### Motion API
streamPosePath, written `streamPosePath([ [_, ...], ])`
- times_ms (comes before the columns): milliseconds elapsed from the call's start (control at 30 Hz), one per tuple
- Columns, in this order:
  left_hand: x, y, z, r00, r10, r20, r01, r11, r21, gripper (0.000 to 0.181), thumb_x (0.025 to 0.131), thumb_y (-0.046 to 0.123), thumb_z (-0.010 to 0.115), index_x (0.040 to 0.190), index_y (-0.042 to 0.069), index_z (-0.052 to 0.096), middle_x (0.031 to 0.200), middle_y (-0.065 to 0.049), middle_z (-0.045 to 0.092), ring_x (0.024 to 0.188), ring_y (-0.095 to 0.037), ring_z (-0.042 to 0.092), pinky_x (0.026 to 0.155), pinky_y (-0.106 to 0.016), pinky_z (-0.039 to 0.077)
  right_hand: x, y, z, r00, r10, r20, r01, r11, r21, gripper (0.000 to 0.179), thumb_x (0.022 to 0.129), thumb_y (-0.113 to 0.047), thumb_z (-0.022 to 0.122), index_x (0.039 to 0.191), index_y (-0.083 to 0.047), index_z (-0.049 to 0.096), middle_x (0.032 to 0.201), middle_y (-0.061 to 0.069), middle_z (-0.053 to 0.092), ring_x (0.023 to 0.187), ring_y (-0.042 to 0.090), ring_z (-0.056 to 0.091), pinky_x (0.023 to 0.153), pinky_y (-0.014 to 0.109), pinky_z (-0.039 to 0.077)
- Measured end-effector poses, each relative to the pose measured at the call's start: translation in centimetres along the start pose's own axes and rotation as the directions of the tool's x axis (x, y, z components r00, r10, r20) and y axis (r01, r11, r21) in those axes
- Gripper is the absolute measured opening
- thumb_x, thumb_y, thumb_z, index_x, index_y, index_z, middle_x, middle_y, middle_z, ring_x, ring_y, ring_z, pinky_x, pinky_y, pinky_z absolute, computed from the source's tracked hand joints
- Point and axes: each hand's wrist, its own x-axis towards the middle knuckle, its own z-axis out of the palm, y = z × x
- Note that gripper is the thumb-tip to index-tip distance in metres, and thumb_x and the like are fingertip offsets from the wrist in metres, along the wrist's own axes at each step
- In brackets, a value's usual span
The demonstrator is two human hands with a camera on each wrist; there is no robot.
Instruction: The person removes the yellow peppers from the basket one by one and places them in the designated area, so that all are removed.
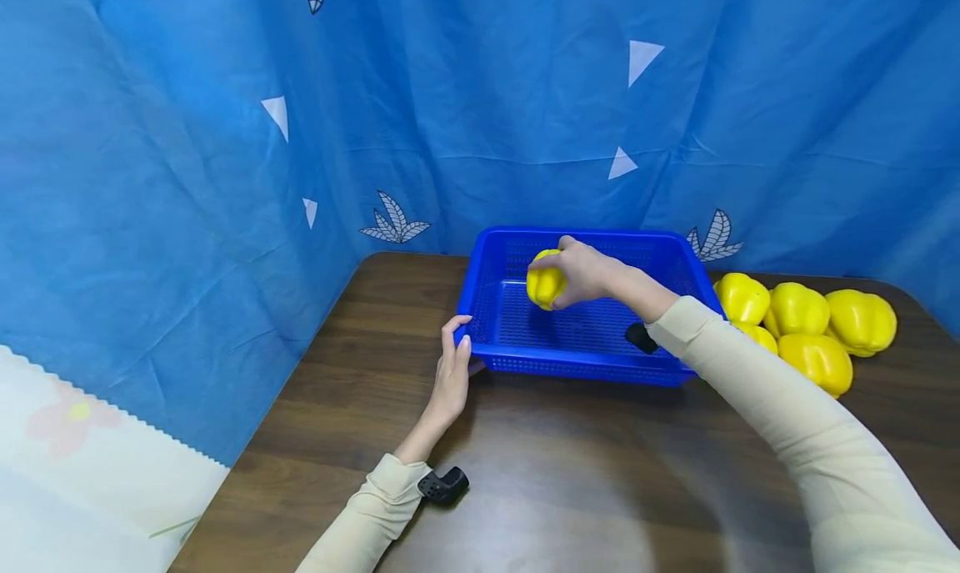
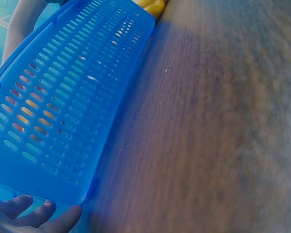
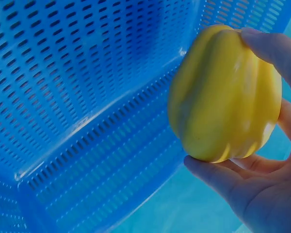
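My right hand (image 1: 581, 271) holds a yellow bell pepper (image 1: 544, 283) over the inside of a blue plastic basket (image 1: 585, 363). In the right wrist view, the thumb and fingers span the pepper (image 3: 223, 97) from opposite sides, and the perforated basket walls surround it. At the basket's front left corner, my left hand (image 1: 452, 377) grips the rim. The left wrist view shows its fingertips (image 2: 43, 208) against the end of the basket (image 2: 82, 82); the rest of that hand is out of frame.
Several yellow bell peppers (image 1: 817, 363) sit grouped on the brown wooden table (image 1: 555, 464), right of the basket. A blue patterned curtain (image 1: 525, 106) hangs behind and along the left side. Part of the pepper group is behind the right sleeve (image 1: 780, 406).
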Motion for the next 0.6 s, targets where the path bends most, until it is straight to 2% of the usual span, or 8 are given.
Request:
streamPosePath([
  [267, 0.0, 0.0, 0.1, 1.000, 0.009, 0.011, -0.009, 1.000, 0.003, 0.038, 0.101, 0.030, 0.025, 0.137, 0.018, 0.026, 0.145, -0.022, 0.029, 0.120, -0.044, 0.048, 0.095, -0.058, 0.046, -2.0, 0.5, -0.9, 1.000, 0.000, -0.025, 0.000, 1.000, 0.011, 0.058, 0.071, -0.023, 0.078, 0.125, -0.017, 0.058, 0.112, 0.021, 0.048, 0.096, 0.030, 0.049, 0.077, 0.039, 0.054],
  [600, -0.1, 0.0, 0.2, 1.000, 0.013, -0.009, -0.013, 1.000, -0.009, 0.037, 0.101, 0.023, 0.025, 0.137, 0.014, 0.027, 0.146, -0.022, 0.027, 0.123, -0.044, 0.045, 0.094, -0.059, 0.046, -4.2, 2.0, -1.6, 0.991, -0.047, -0.124, 0.052, 0.998, 0.033, 0.060, 0.071, -0.020, 0.079, 0.127, -0.015, 0.057, 0.115, 0.024, 0.048, 0.098, 0.033, 0.050, 0.077, 0.042, 0.056],
])
